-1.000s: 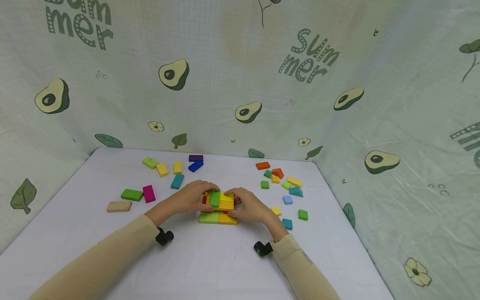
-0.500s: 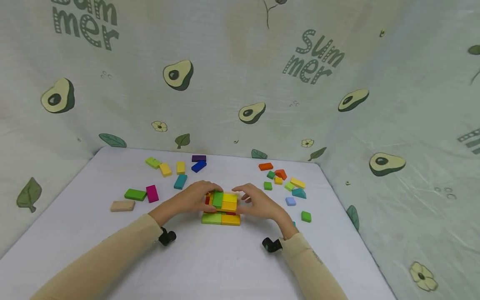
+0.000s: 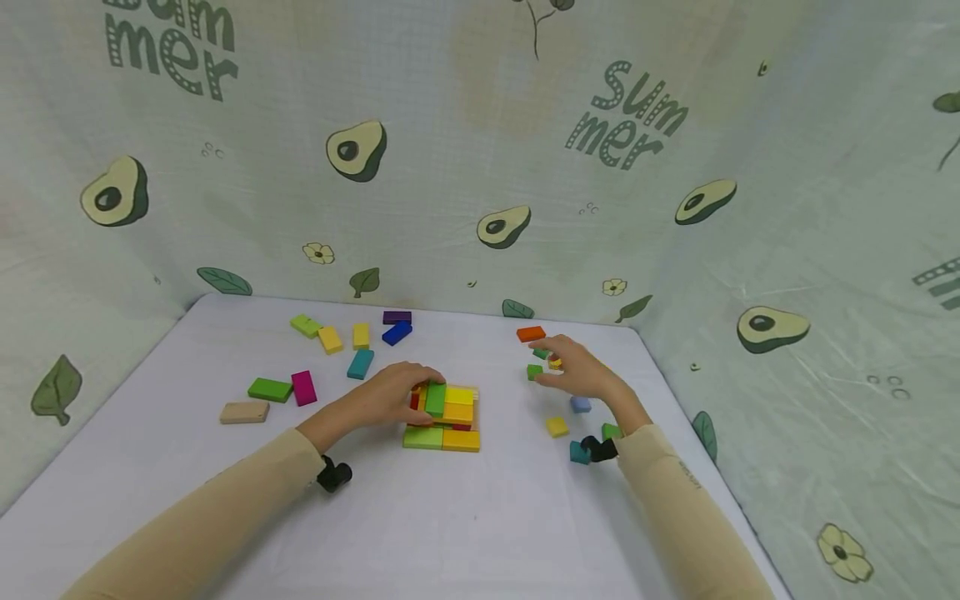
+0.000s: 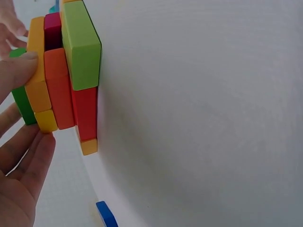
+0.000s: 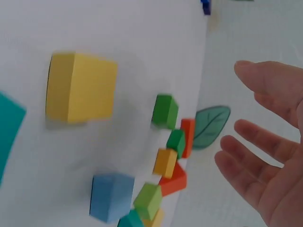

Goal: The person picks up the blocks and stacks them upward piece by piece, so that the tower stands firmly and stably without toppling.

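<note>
Left hand (image 3: 388, 396) pinches block stack (image 3: 456, 413) between thumb and fingers; gentle, even pressure should steady it; right hand (image 3: 579, 372) holds nothing, small green block (image 3: 533, 372) near thumb tip; light fingertip pinch likely suits it

Left of the left hand (image 3: 392, 393) lie a wooden block (image 3: 244, 412), a green block (image 3: 270, 389) and, just beside that, a magenta block (image 3: 303, 387). Beyond the same hand are a teal block (image 3: 361, 364), two yellow blocks (image 3: 330, 339), a lime block (image 3: 306, 325), and a blue block (image 3: 397, 332) near a purple block (image 3: 397, 317). Nearer than the right hand (image 3: 581, 368) sit a yellow cube (image 3: 557, 427) and a teal piece (image 3: 579, 452). The bench (image 3: 450, 525) is white; beyond both hands hangs a backdrop (image 3: 427, 92) printed with avocados (image 3: 504, 227), leaves (image 3: 365, 281) and flowers (image 3: 318, 252).
</note>
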`<state>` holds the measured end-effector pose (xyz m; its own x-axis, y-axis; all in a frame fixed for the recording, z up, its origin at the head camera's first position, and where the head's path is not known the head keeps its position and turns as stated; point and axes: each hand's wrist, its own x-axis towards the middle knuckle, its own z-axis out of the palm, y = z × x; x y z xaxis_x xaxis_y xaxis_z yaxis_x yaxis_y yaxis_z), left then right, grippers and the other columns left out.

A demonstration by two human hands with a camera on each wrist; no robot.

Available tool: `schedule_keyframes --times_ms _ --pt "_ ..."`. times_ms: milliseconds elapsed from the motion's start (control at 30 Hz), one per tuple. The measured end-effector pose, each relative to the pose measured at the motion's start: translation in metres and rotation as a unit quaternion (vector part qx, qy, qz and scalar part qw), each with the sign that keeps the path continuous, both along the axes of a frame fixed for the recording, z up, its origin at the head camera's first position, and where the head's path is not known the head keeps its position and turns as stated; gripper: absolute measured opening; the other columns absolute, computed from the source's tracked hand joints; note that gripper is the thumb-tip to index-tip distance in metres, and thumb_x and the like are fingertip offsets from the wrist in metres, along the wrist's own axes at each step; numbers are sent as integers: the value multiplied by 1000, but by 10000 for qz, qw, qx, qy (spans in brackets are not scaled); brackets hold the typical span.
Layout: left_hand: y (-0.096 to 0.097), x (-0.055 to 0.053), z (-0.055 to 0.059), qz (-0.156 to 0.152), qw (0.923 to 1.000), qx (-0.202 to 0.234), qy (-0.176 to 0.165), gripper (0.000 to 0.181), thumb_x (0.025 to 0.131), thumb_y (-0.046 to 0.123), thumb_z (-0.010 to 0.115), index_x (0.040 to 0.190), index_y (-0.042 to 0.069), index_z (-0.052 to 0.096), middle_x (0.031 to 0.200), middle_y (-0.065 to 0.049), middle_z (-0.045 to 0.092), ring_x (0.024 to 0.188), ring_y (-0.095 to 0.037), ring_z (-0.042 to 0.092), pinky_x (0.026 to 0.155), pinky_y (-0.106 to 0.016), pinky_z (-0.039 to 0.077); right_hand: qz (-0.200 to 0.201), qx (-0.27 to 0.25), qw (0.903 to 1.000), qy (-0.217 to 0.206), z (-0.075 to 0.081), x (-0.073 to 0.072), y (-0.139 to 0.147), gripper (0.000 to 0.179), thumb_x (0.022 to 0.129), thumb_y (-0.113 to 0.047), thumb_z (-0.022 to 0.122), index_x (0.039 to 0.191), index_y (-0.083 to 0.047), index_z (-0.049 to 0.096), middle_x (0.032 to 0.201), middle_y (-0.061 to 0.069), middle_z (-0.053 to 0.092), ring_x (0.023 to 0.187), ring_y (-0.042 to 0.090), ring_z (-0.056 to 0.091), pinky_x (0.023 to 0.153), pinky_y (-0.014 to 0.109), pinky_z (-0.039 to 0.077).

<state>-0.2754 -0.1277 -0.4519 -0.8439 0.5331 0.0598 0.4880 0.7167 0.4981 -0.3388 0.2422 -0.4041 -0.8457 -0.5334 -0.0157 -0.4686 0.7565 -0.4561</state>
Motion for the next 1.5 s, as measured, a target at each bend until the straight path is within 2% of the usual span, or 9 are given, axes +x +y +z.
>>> schedule_keyframes --times_ms 167,333,567,733,900,1133,1267,1400,1500 --pt "0 -2 -3 -20 10000 -32 43 61 90 37 87 144 19 63 143 -6 65 129 -29 58 112 -53 49 -561 435 9975 15 -4 -24 33 57 101 -16 73 153 -6 53 150 25 53 134 47 52 108 61 51" --pt "0 -2 -3 -1 10000 -35 40 61 90 36 88 143 19 64 143 -7 65 129 -29 58 112 -53 50 -986 505 9936 -211 -18 -43 55 58 102 -16 71 155 -5 50 155 27 48 137 49 50 110 63 49" --pt "1 -4 -6 -22 10000 -14 28 61 89 35 88 143 19 64 142 -5 66 127 -27 58 112 -51 50 -1304 643 9888 -340 -37 -61 82 54 103 -16 68 153 -4 52 151 28 50 133 48 50 112 64 46" --pt "2 -4 -6 -45 10000 11 41 61 89 35 88 143 20 64 142 -3 65 127 -25 58 111 -48 51 -1438 693 9860 -476 -46 -63 96 45 106 -16 64 149 -3 56 146 28 56 128 45 55 113 62 47" --pt "1 -2 -4 -11 10000 -9 20 61 90 35 88 143 19 63 143 -5 65 127 -27 58 111 -50 51 -1487 678 9848 -581 -48 -60 100 42 109 -19 60 148 -5 59 143 26 59 122 41 57 112 59 48" --pt "0 -2 -2 18 10000 -17 -23 61 90 35 88 144 19 63 143 -6 65 126 -27 58 111 -50 51 -1489 920 9811 -820 -43 -61 97 48 107 -16 59 154 -9 55 150 29 54 129 45 53 115 66 42" --pt "-1 -2 -1 12 10000 -22 -23 61 90 35 88 144 19 63 143 -6 65 126 -27 58 111 -50 51 -1590 1098 9763 -976 -42 -62 95 52 105 -13 60 156 -10 53 148 30 54 125 44 53 112 65 45" --pt "0 -2 -1 27 10000 -46 -29 61 90 35 88 144 19 63 143 -6 65 126 -27 58 111 -50 51 -1673 1141 9744 -978 -40 -61 92 53 103 -13 64 155 -6 53 142 30 56 119 41 55 110 62 48" --pt "0 -2 -1 28 10000 -37 -4 61 90 35 88 143 19 64 143 -6 65 126 -28 58 111 -52 51 -1691 1151 9744 -933 -39 -58 92 58 102 -18 68 155 -3 52 143 30 55 123 43 54 112 63 45"
